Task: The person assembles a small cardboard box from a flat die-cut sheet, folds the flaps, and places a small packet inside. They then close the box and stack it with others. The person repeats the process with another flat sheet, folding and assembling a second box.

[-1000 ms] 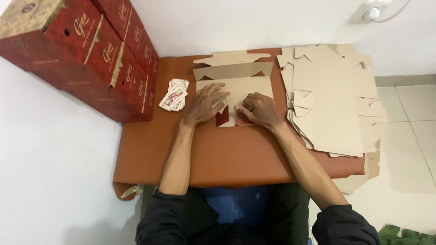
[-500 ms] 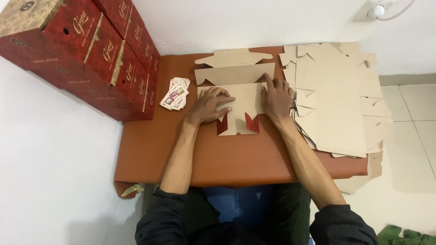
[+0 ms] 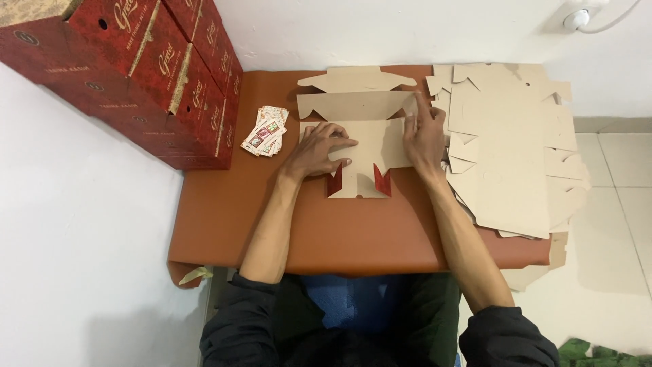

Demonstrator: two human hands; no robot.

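Both hands lie flat on a blank of tan card in the middle of the bench. The left hand presses its palm and spread fingers on the blank's left part, gripping nothing. The right hand rests open on the right edge, fingers stretched toward the far side, also pressing rather than clasping. At the blank's near edge two small flaps show a red inner face. Beyond it, a folded panel and one more flat blank lie at the far edge of the bench.

To the right, a pile of flat blanks overhangs the bench; its lower sheets are covered, so their count cannot be told. To the left, a small fan of cards lies just beside red boxes stacked at the far left. The boxes are closed, so what they hold is hidden, and the frame cuts off their top and left. A white fitting on the far wall is only partly in view. Green leaves show at the near right corner, cut off.
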